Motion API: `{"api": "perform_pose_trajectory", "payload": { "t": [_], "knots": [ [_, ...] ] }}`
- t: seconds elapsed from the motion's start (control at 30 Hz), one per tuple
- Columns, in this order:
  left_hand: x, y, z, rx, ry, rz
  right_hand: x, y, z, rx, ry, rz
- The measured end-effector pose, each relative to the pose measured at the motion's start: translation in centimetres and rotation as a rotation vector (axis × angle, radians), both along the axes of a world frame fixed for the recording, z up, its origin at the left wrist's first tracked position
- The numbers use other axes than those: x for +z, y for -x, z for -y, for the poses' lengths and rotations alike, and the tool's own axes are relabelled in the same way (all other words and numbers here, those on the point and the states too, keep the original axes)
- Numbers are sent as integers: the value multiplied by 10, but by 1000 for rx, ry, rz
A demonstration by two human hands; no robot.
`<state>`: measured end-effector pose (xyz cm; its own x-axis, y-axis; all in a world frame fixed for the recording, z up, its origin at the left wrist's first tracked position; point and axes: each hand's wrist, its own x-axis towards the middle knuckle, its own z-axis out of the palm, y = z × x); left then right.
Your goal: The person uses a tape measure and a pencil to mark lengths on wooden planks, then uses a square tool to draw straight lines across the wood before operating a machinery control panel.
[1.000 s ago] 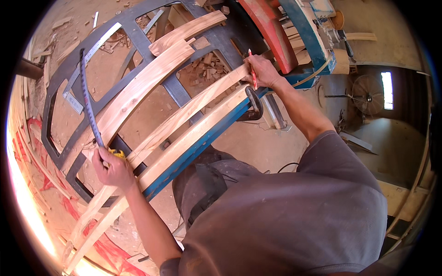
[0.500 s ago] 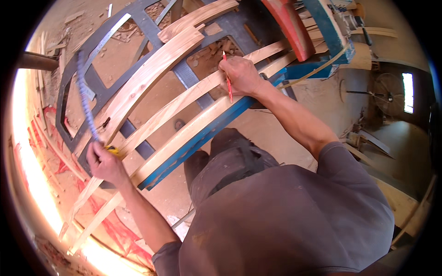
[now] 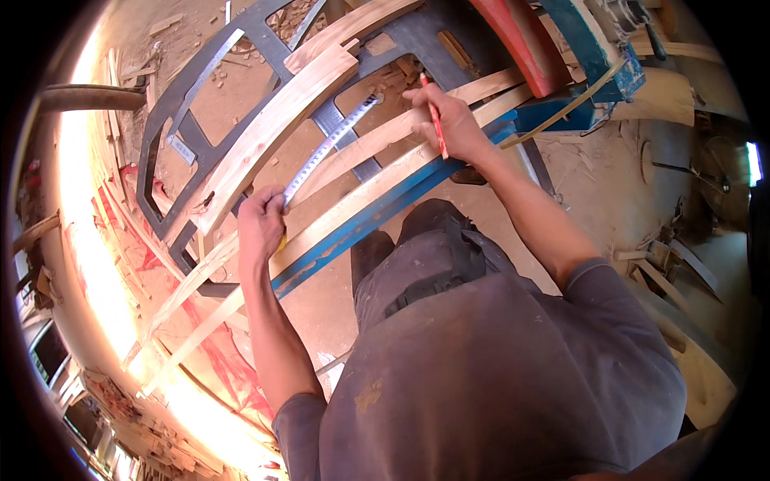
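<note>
Left hand [image 3: 261, 220] clamped on tape measure [image 3: 329, 148], blade stretched across pale curved wood strips [image 3: 385, 136] on dark metal frame [image 3: 172, 96]. Right hand [image 3: 449, 120] pinches red pencil [image 3: 434, 124], tip at strip. Blade looks thin, springy (kinks easily); best pinned flat near case. Strips light, stiff.

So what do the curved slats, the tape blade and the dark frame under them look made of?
Curved slats: bare, unfinished wood, pale with visible grain. Tape blade, pulled out from the left hand: probably thin steel, silvery and glinting. Dark frame: likely painted or raw metal, flat and dark grey, though the view leaves it open.
</note>
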<state>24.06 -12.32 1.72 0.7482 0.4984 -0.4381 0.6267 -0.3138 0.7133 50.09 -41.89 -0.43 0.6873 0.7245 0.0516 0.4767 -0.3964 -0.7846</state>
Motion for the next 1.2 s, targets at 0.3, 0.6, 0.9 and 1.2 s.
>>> {"api": "perform_pose_trajectory", "payload": {
  "t": [0.3, 0.6, 0.9, 1.2],
  "knots": [
    [-4, -65, 50, -181, -59, 43, 9, -6, -7, 300, -74, 479],
    [0, -75, 79, -138, -329, -25, 0, -14, -4, 304, -103, 431],
    [9, -79, 94, -113, -408, -72, -13, -28, -6, 280, -58, 294],
    [22, -90, 106, -39, -473, -279, 17, -77, 43, 139, 298, 381]
  ]
}}
